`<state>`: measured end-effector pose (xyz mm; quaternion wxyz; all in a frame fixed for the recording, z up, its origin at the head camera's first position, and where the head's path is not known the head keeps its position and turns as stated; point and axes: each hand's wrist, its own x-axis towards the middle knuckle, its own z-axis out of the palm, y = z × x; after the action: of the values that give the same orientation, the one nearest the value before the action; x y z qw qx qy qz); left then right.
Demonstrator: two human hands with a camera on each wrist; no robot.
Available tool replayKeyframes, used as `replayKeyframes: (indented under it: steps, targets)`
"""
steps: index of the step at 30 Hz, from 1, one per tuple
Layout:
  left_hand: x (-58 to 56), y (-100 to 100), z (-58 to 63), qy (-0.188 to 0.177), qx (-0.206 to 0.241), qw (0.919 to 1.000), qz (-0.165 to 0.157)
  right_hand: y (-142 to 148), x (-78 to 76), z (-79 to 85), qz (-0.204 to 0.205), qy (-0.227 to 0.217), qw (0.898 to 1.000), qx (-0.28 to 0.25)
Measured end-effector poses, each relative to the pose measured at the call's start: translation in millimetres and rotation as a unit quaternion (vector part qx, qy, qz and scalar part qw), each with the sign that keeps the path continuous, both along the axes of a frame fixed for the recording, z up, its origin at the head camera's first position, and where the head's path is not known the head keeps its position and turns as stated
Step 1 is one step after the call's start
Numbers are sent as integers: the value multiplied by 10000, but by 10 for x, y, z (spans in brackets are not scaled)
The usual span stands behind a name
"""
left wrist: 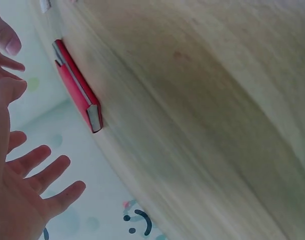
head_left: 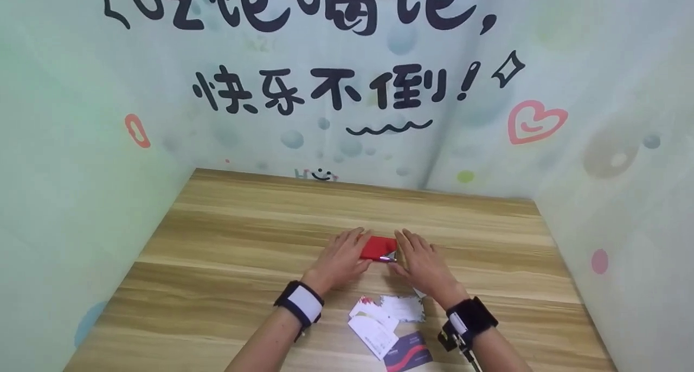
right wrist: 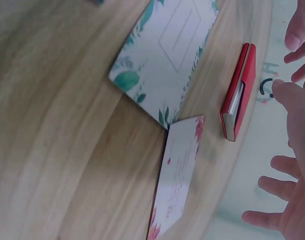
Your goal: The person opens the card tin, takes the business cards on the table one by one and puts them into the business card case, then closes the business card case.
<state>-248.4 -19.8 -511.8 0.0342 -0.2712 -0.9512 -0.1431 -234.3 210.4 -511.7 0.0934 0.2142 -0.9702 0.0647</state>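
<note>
A small, flat red case (head_left: 378, 247), like a card holder, lies on the wooden table between the two hands. Its pale inner edge shows in a gap of the red cover in both wrist views. In the head view my left hand (head_left: 341, 252) is at the case's left end, overlapping it. My right hand (head_left: 423, 261) is by its right end. Both wrist views show spread fingers, with a strip of space between the left hand (left wrist: 22, 205) and the red case (left wrist: 77, 85). The right hand (right wrist: 300, 200) likewise appears apart from it, palm and fingers in plain sight.
Nearer the person lie several overlapping cards: a white card with green leaves (right wrist: 162, 55), a white card with pink flowers (right wrist: 177, 170), a plain white card (head_left: 373, 337) and a dark card with a red wave (head_left: 409, 353). A printed backdrop (head_left: 303, 144) stands behind the table (head_left: 227, 220).
</note>
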Motion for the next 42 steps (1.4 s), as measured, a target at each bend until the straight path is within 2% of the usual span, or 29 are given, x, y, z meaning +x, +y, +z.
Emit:
replayKeyframes:
  steps: [5, 9, 16, 21, 27, 32, 37, 42]
  targets:
    - [-47, 12, -41, 141, 51, 9999, -53, -56, -32, -44, 44, 67, 9998, 156]
    - [-80, -8, -64, 180, 9, 9998, -51, -99, -79, -51, -40, -171, 9997, 160]
    - [-110, -21, -148, -127, -113, 9998, -121, -148, -148, -60, -74, -638, 9979, 71]
    - [-152, 2, -174, -194, -298, 9992, -175, -138, -188, -77, -103, -805, 9967, -66]
    - [-206, 28, -155, -367, -284, 9988, -176, -90, -214, -130, -210, -779, 9966, -163]
    - [-234, 42, -185, -520, -198, 9982, -204, -90, -226, -185, -53, -564, 9980, -293]
    - [-252, 71, -213, -448, -149, 9985, -271, -121, -237, -235, 136, -276, 9980, -555]
    - [-266, 97, -230, -191, -307, 9987, -355, -161, -260, -238, 41, -213, 9982, -554]
